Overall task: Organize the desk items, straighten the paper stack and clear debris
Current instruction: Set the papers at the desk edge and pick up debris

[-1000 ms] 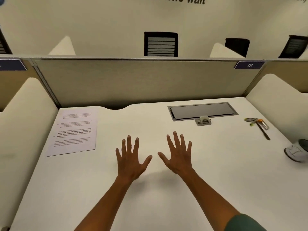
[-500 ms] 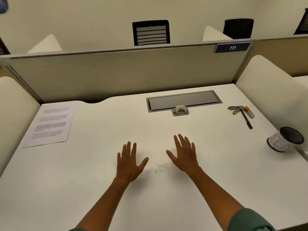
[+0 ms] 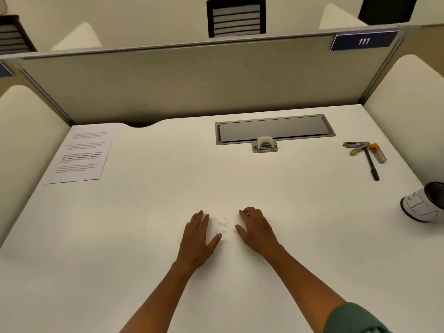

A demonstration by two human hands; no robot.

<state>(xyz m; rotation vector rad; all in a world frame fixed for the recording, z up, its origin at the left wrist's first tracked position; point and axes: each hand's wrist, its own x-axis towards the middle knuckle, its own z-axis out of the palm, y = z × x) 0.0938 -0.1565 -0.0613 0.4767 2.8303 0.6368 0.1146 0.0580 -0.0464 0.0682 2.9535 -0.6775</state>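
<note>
A small scatter of pale debris (image 3: 223,225) lies on the white desk (image 3: 144,236) between my two hands. My left hand (image 3: 198,239) lies flat just left of it, fingers together and thumb out toward the crumbs. My right hand (image 3: 255,230) lies just right of it, fingertips bent down onto the desk, holding nothing. A printed paper stack (image 3: 79,155) sits at the far left corner. A black pen (image 3: 371,164), a stapler-like tool with green tips (image 3: 355,146) and a small clear tube with an orange cap (image 3: 378,153) lie grouped at the far right.
A white cup (image 3: 422,204) lies on its side at the right edge. A grey cable hatch (image 3: 275,128) with a latch is set into the desk's back. Beige partition panels (image 3: 192,82) wall the back and both sides.
Both hands have drawn inward and closer together around the debris, fingers no longer spread. The camera has tilted down and closer to the desk.
</note>
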